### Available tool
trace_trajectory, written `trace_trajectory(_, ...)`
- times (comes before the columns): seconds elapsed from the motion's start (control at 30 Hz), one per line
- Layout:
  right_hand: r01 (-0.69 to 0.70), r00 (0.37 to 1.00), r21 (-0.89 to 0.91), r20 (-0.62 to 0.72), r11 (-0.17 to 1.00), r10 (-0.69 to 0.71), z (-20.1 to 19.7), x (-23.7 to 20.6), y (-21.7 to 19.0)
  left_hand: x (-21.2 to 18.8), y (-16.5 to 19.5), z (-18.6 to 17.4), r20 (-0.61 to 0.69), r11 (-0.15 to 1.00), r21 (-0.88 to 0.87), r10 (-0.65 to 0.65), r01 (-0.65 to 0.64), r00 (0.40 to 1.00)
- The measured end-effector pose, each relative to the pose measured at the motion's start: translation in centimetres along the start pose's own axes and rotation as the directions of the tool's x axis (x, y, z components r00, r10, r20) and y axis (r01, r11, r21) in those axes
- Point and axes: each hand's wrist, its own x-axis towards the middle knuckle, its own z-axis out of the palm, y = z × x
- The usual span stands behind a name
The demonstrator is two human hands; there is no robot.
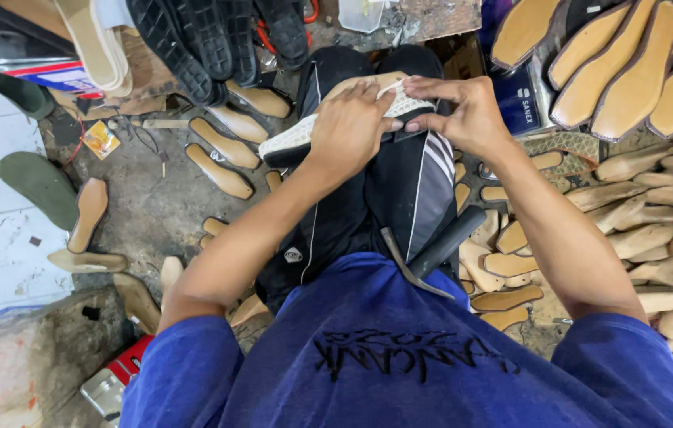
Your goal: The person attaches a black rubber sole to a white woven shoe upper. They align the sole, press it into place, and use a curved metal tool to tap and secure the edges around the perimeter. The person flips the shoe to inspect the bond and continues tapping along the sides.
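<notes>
Resting on your right thigh, frame center: a dark-handled tool (432, 252). Above it, your left hand (350, 127) and right hand (463, 119) both grip a white patterned shoe sole (297, 139) on your knees. Stacked tan insoles (630, 71) upper right.

1. tan insoles (653, 230) crowd the floor right of the lap, leaving little bare room there.
2. a hammer (432, 250) lies across the right thigh, near the right forearm.
3. left of the knees, a bare patch of floor (154, 214) stays open between scattered insoles.
4. black soles (210, 40) block the far edge.
</notes>
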Motion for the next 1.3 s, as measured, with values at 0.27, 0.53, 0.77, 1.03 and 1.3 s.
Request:
trace_trajectory(0.27, -0.196, 0.978, 0.169, 0.11, 0.966, 0.179, -1.3, 2.1, 0.8, 1.0, 0.2, -0.4, 0.015, 0.999, -0.001, -0.046, 0.046, 0.999)
trace_trajectory(0.53, 0.084, 0.985, -0.21, 0.167, 0.974, -0.049, 0.4, -0.1, -0.7, -7.3, -4.4, -7.5, 0.154, 0.93, -0.19, -0.289, 0.315, 0.945)
trace_trajectory(0.77, -0.068, 0.988, 0.155, -0.124, 0.986, 0.088, 5.1, -2.5, -5.6, -6.6, -3.8, -7.3, -0.301, 0.279, -0.946, -0.581, -0.163, 0.756)
trace_trajectory(1.03, -0.213, 0.937, 0.685, -0.059, 0.697, 0.345, 11.9, -5.9, -10.5, -4.6, -3.1, -1.5, -0.127, 0.041, -0.991, -0.549, -0.125, 0.826)
trace_trajectory(1.3, -0.217, 0.935, 0.787, -0.003, 0.578, 0.355, 10.8, -6.1, -11.8, -5.4, -2.6, -3.9, -0.085, 0.201, -0.979, -0.217, -0.04, 0.972)
